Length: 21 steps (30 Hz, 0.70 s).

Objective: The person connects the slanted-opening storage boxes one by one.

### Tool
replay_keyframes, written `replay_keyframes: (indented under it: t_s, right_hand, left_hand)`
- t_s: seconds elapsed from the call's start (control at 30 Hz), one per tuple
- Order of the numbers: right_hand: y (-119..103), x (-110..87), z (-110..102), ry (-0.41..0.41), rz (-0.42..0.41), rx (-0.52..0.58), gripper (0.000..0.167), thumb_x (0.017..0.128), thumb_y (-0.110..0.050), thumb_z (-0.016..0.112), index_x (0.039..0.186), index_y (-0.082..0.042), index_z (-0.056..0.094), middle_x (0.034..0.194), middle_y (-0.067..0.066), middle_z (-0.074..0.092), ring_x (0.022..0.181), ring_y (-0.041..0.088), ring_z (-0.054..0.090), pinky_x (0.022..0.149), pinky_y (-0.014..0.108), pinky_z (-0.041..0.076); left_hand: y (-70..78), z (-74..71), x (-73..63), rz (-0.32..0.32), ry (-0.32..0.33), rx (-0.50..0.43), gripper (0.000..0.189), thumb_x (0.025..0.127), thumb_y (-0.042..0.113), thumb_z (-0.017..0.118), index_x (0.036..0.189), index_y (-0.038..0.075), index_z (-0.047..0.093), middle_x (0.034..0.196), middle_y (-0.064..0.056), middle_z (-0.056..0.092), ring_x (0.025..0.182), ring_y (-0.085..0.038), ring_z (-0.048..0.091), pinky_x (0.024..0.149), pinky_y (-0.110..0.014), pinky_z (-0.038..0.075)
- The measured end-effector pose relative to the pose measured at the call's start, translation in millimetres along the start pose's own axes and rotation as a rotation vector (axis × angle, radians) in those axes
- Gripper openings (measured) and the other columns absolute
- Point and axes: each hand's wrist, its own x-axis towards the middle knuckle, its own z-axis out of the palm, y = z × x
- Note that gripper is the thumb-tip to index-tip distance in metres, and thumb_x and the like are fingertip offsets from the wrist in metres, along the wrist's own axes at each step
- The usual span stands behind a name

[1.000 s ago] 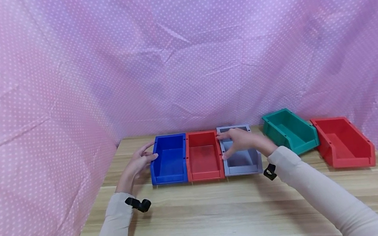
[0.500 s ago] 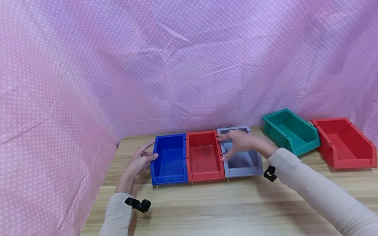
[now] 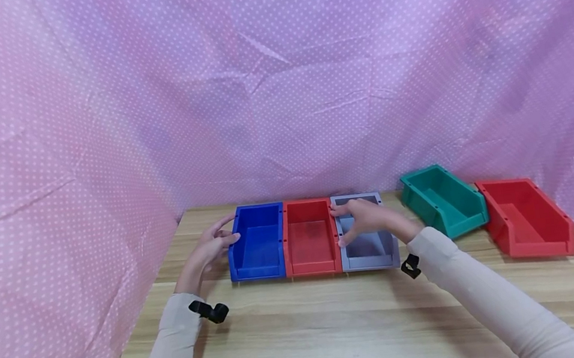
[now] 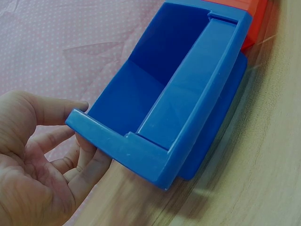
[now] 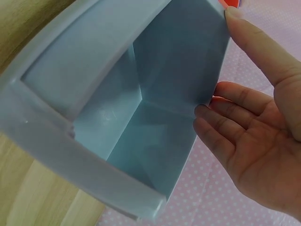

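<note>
Three plastic storage bins stand side by side: a blue storage bin (image 3: 259, 246), a red storage bin (image 3: 310, 236) in the middle and a grey storage bin (image 3: 369, 259). My left hand (image 3: 211, 249) pinches the blue bin's left wall, thumb at the rim and fingers along the outside, as the left wrist view shows. Over the grey bin reaches my right hand (image 3: 368, 216), thumb and fingers spread. Its fingertips touch the grey bin's left rim, beside the red bin. In the right wrist view the fingers (image 5: 230, 113) lie nearly straight against the grey bin's edge.
At the right, a green storage bin (image 3: 448, 203) stands at an angle, close to a second red storage bin (image 3: 532, 219). Pink dotted cloth (image 3: 278, 113) hangs behind and along the sides of the wooden table (image 3: 307, 333).
The grey bin and my right hand have shifted very slightly toward the table's front. My left hand and the blue bin stay where they were.
</note>
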Motion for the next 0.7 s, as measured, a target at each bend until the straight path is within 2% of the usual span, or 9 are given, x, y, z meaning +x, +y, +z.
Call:
replay_keyframes:
  t_s: [0.17,0.33,0.43,0.7]
  right_hand:
    - [1.2,0.5,1.7,0.002,0.016,-0.003,0.086,0.080,-0.030,0.088,0.152,-0.006,0.046,0.163,0.011,0.036,0.150,0.038,0.034,0.112,0.053,0.043]
    - [-0.3,1.5,2.7,-0.002,0.022,0.010,0.086,0.080,-0.029,0.088,0.152,-0.007,0.045,0.164,0.010,0.034,0.151,0.038,0.031,0.112,0.052,0.043]
    - [-0.4,1.2,2.6,-0.001,0.003,0.003,0.086,0.081,-0.029,0.088,0.152,-0.006,0.045,0.164,0.011,0.034,0.152,0.039,0.030,0.114,0.054,0.041]
    - [5.0,-4.6,4.4,0.020,-0.034,0.030,0.088,0.081,-0.030,0.088,0.152,-0.003,0.044,0.164,0.013,0.033,0.150,0.042,0.032,0.113,0.056,0.040]
  left_hand:
    - [0.3,-0.5,0.5,0.011,-0.001,0.019,0.068,0.102,0.015,0.060,0.162,0.020,0.029,0.128,-0.017,0.055,0.112,-0.024,0.057,0.099,-0.039,0.051]
    - [-0.2,-1.3,-1.4,0.005,0.005,0.002,0.068,0.102,0.016,0.061,0.162,0.021,0.030,0.130,-0.019,0.055,0.115,-0.026,0.057,0.103,-0.042,0.050]
    - [1.1,-2.0,-3.0,0.002,0.007,-0.010,0.068,0.102,0.016,0.061,0.162,0.022,0.030,0.131,-0.019,0.054,0.118,-0.028,0.057,0.107,-0.046,0.048]
    - [2.1,-0.5,-1.3,0.002,0.004,0.006,0.068,0.101,0.015,0.061,0.162,0.018,0.030,0.128,-0.017,0.055,0.111,-0.024,0.058,0.102,-0.043,0.050]
